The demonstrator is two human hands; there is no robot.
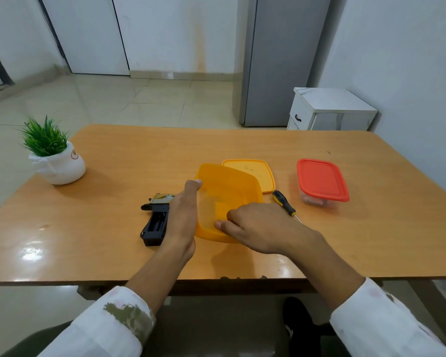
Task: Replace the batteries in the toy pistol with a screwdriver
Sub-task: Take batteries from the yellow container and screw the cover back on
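On table point(139, 155), left hand point(182, 220) grips left wall of orange tub point(229, 186), thumb on rim; right hand point(258, 228) pinches near rim.

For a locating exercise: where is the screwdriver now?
The screwdriver lies on the table, right of centre in the head view, between the orange tub and the red-lidded box.

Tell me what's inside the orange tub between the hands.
Inside the orange tub only fingers of the right hand show, reaching over the near rim. The visible inner wall looks bare; anything beneath those fingers is hidden.
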